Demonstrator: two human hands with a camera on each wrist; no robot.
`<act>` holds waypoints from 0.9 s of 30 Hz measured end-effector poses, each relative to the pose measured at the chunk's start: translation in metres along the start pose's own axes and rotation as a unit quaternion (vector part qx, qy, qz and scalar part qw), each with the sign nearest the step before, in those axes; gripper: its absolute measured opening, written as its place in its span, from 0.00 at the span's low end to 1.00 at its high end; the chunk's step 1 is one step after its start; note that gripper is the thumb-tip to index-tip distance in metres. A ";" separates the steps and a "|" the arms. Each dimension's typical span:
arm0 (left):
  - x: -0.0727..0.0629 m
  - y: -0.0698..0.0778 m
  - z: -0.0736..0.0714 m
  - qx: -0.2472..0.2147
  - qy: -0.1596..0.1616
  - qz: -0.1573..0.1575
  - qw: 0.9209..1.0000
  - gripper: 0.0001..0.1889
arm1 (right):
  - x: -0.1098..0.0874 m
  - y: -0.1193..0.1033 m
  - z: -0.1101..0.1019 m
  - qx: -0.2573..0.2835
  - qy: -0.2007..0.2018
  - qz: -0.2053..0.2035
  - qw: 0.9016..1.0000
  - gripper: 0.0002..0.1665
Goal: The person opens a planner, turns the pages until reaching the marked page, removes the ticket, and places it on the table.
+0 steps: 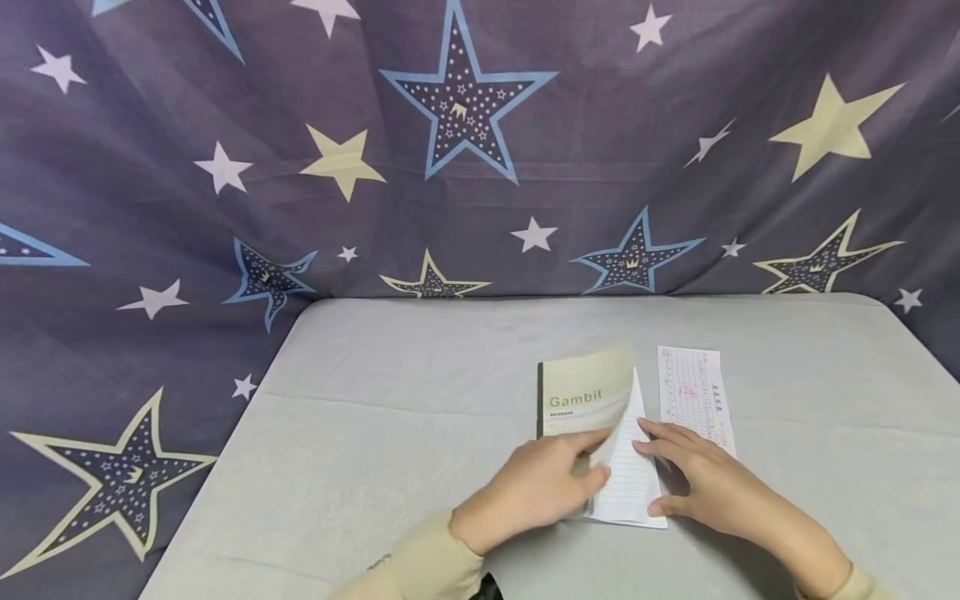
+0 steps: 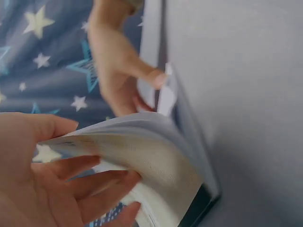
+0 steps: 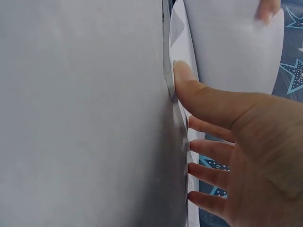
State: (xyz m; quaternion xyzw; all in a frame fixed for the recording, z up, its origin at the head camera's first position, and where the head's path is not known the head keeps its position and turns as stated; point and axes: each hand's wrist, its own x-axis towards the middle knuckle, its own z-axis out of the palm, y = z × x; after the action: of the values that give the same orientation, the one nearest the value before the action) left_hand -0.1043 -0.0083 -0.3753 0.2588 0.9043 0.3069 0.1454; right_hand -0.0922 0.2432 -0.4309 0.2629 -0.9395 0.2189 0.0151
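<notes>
A notebook (image 1: 588, 402) with a cream "Gambit" cover and dark spine lies partly opened on the table, its cover and some pages bent up toward the left. My left hand (image 1: 536, 483) pinches these raised leaves at their free edge. In the left wrist view, the left thumb lies on the page side and the fingers (image 2: 106, 187) are by the cover. Lined white pages (image 1: 633, 479) show beneath. My right hand (image 1: 712, 479) touches the notebook's right edge with its thumb (image 3: 184, 78) and extended fingers. Just beyond it lies a printed paper slip (image 1: 690, 387) with a red mark.
A pale grey cloth covers the table (image 1: 375, 433). Behind and to the left hangs a dark curtain (image 1: 285, 83) patterned with stars. The slip's lower part is hidden behind the right hand.
</notes>
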 end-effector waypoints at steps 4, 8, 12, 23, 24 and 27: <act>0.009 0.006 0.021 0.114 -0.002 0.027 0.993 0.23 | -0.001 0.002 -0.005 0.009 -0.007 0.003 1.000 0.41; 0.014 0.012 0.038 0.214 0.022 0.039 0.976 0.22 | -0.001 0.005 -0.010 0.008 -0.013 -0.002 1.000 0.41; 0.016 0.016 0.045 0.273 0.023 0.030 0.961 0.25 | -0.002 0.008 -0.013 0.001 -0.018 -0.006 1.000 0.42; 0.004 0.000 0.040 0.260 0.020 0.039 0.965 0.27 | -0.005 0.014 -0.025 0.007 -0.007 -0.007 1.000 0.39; 0.003 -0.003 0.037 0.248 0.020 0.035 0.968 0.26 | -0.006 0.015 -0.026 0.006 -0.001 -0.011 1.000 0.39; -0.004 -0.016 0.029 0.213 0.033 0.019 0.976 0.24 | -0.008 0.015 -0.029 0.000 0.015 -0.022 1.000 0.39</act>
State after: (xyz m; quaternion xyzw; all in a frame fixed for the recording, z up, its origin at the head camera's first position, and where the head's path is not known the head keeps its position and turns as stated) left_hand -0.0951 -0.0079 -0.4072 0.2911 0.9479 0.1184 0.0515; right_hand -0.0949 0.2706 -0.4122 0.2798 -0.9333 0.2226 0.0342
